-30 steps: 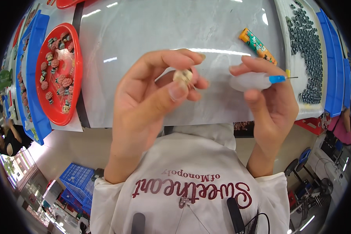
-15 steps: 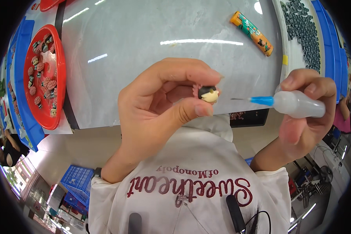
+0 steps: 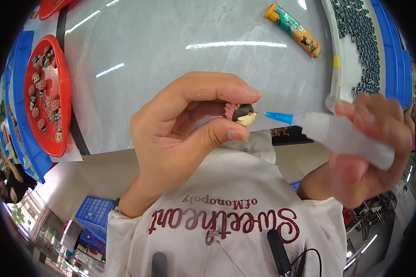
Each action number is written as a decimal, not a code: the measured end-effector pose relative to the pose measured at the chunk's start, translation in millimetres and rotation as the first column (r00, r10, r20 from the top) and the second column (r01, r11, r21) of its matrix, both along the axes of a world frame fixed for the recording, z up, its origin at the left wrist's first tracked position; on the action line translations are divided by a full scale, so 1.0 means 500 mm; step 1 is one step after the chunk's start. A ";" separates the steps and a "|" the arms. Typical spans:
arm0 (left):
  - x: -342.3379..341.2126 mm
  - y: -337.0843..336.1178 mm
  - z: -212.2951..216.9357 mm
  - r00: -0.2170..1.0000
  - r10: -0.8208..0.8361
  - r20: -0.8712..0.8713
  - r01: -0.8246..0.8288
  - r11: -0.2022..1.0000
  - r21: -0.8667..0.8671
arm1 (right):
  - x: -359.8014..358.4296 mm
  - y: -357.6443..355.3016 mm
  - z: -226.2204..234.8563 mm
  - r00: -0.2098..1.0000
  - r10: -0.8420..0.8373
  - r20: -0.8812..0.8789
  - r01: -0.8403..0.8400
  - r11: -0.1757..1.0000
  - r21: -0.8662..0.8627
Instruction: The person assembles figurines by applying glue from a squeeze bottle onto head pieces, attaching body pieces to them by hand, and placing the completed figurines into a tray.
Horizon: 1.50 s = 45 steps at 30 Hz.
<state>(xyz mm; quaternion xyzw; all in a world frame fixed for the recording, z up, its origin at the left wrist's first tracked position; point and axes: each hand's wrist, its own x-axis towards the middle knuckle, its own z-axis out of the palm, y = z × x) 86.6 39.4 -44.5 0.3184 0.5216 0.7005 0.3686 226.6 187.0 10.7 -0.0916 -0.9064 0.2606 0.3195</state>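
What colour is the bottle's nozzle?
Blue, on the nozzle of the bottle, head view.

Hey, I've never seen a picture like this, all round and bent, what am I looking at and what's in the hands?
This is one view from a wide fisheye camera worn on a person's head, looking down at their own bare hands, so straight edges curve. The left hand pinches a small figurine, pink, black and cream, between thumb and fingers. The right hand holds a clear squeeze bottle whose blue needle tip points at the figurine, almost touching it. On the grey table lie a red tray of similar small pieces, an orange tube, and a white tray of dark pieces.
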 end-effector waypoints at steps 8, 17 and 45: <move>0.000 -0.001 0.001 1.000 0.022 -0.005 -0.022 1.000 -0.005 | 0.005 -0.011 -0.009 0.995 -0.064 -0.079 0.058 0.996 -0.073; 0.003 0.000 0.010 0.993 0.053 0.105 -0.050 0.998 -0.028 | 0.005 0.019 -0.017 0.997 -0.043 -0.068 -0.008 0.789 -0.614; 0.020 0.010 0.025 0.986 -0.036 0.163 0.038 0.999 -0.006 | 0.071 0.090 -0.020 0.964 -0.223 0.142 0.261 0.893 -0.368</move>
